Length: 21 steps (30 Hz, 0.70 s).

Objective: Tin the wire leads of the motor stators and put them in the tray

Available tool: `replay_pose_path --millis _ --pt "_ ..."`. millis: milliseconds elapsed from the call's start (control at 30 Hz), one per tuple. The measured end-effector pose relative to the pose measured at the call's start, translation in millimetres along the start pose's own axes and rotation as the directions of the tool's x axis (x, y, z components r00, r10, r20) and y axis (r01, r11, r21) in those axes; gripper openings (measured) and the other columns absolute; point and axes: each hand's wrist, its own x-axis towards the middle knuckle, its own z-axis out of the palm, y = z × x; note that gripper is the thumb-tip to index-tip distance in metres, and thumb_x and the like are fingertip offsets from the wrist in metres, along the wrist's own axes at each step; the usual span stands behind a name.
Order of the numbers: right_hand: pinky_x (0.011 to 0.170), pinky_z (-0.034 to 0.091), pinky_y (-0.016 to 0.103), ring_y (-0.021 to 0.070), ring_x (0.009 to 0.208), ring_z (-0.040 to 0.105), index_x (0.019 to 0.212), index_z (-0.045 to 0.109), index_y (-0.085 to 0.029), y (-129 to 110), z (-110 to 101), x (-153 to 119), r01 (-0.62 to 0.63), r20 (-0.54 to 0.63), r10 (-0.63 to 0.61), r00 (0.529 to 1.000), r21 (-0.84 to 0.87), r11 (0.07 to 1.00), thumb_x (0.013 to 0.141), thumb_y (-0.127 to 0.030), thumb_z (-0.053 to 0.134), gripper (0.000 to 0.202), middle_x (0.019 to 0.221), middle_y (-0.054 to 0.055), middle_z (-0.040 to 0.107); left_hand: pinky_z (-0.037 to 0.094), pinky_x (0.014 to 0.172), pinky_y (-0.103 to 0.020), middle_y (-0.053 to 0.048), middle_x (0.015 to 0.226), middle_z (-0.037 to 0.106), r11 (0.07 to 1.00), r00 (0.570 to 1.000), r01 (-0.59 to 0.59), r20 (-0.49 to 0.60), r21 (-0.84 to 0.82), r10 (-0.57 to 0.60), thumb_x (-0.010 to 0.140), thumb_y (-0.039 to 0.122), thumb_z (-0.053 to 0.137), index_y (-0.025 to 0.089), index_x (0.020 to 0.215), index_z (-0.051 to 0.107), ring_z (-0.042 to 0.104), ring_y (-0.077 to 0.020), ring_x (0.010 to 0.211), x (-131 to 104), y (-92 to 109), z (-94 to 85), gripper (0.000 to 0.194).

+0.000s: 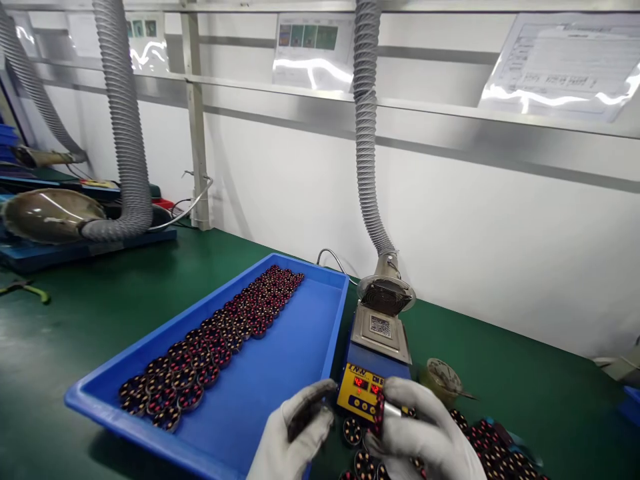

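My left hand (296, 427), in a white glove with dark-stained fingertips, is closed in a pinch by the near right edge of the blue tray (280, 373). Something dark shows between its thumb and fingers, but I cannot make out what. My right hand (425, 433), also gloved in white, grips a small round black part (381, 412) with red dots and a silvery side, tilted on edge before the yellow control panel (360, 388). Red digits glow on that panel. Similar round parts (353, 432) lie on the green table below and around this hand.
Rows of round parts (185, 360) fill the tray's left side. Behind the panel stands a heated-looking metal plate (383, 327) under a grey extraction hose (367, 133). A dirty cup (443, 380) and a pile of round parts (500, 447) are to the right.
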Motion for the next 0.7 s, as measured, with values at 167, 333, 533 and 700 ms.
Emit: replay_pose_path --millis 167,333,533,700 --pt "0.072 0.055 0.031 0.0240 0.083 0.066 0.092 0.065 -0.021 -1.6 7.3 -11.7 -0.585 0.125 0.652 0.748 0.590 0.557 0.064 -0.044 0.073 0.037 0.092 0.011 0.069 0.048 0.082 -0.024 -0.005 0.099 0.069 0.983 0.979 0.026 0.203 -0.181 0.012 0.056 0.041 0.081 0.025 0.092 0.069 0.062 -0.0217 0.094 1.4 9.1 18.9 0.041" --pt "0.076 0.053 0.031 0.0234 0.082 0.066 0.089 0.066 -0.021 -1.2 8.8 -14.4 -0.639 0.236 0.709 0.664 0.671 0.375 0.058 -0.044 0.077 0.040 0.090 0.009 0.070 0.051 0.075 -0.025 -0.007 0.088 0.071 0.957 0.950 0.135 0.309 -0.256 -0.052 0.060 0.031 0.081 0.022 0.083 0.071 0.065 -0.0215 0.083 -0.2 10.7 33.4 0.027" --pt "0.072 0.054 0.031 0.0229 0.082 0.066 0.086 0.067 -0.022 -6.6 17.3 -21.5 -0.638 0.274 0.742 0.612 0.726 0.258 0.053 -0.039 0.081 0.040 0.090 0.007 0.070 0.051 0.069 -0.021 -0.003 0.076 0.070 0.955 0.989 0.058 0.146 -0.291 -0.016 0.060 0.031 0.079 0.019 0.068 0.071 0.064 -0.0166 0.071 -5.4 9.7 42.0 0.017" --pt "0.056 0.056 0.028 0.0202 0.069 0.067 0.083 0.069 -0.021 6.2 14.8 -25.7 -0.705 0.429 0.723 0.542 0.700 0.115 0.060 -0.038 0.076 0.029 0.085 0.007 0.071 0.049 0.072 -0.014 0.002 0.074 0.071 0.893 0.989 -0.135 -0.110 -0.430 0.097 0.050 0.031 0.085 0.023 0.064 0.071 0.064 -0.0123 0.072 0.5 20.9 35.9 0.021"
